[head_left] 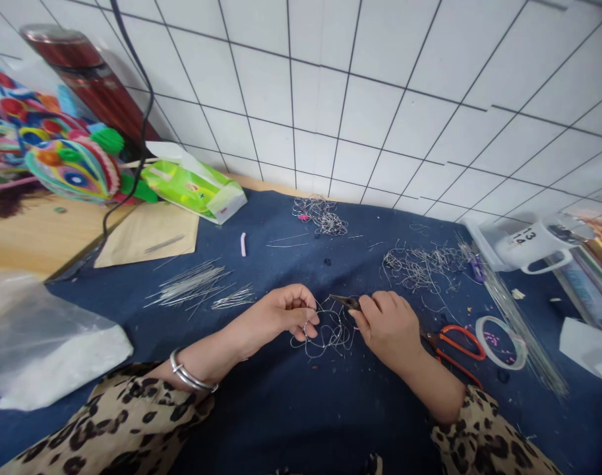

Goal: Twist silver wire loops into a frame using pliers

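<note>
My left hand [291, 313] pinches a piece of thin silvery wire bent into loops [325, 330], low over the dark blue cloth. My right hand [392, 330] is closed around a pair of pliers [347, 302], whose dark jaws point left toward the wire. Whether the jaws touch the wire I cannot tell. To the left lie a bundle of straight wires [189, 287] and a smaller bunch of short wires [233, 297]. Beyond my hands is a tangled heap of bent wire [325, 218], and another wire tangle [422, 264] lies to the right.
Orange-handled scissors [461, 343], a roll of clear tape [501, 343] and long wires [528, 336] lie at right, below a white mug [533, 244]. At left are a plastic bag [48, 349], a green packet [192, 188], a red thermos [93, 86] and a hanging black cable [145, 105].
</note>
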The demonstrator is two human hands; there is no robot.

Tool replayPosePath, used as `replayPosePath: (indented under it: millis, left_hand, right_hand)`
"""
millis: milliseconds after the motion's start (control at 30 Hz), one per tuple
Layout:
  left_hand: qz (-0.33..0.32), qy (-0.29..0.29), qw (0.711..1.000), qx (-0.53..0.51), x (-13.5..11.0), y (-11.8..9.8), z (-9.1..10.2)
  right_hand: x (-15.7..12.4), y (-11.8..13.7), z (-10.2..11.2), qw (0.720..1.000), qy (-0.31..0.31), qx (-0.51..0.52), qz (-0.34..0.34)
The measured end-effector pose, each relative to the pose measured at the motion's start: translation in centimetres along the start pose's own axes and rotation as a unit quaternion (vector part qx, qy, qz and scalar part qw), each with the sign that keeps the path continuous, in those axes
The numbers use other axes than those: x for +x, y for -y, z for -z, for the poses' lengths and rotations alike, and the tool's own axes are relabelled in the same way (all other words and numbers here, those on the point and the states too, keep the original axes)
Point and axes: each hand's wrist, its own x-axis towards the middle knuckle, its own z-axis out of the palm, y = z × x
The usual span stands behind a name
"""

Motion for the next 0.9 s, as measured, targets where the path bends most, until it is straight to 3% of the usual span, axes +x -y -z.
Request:
replayPosePath:
  millis: [333, 900]
  left_hand:
    - [0.003, -0.019, 1.0, -0.01, 0.03, -0.23, -0.18]
    - [0.016, -0.014, 1.0, 0.02, 0.17, 0.36, 0.23]
  right_hand:
    - [-0.08, 0.03, 0.12, 1.0, -0.006, -0.017, 0.012]
    - [0.14, 0.22, -0.1, 0.999, 0.005, 0.04, -0.015]
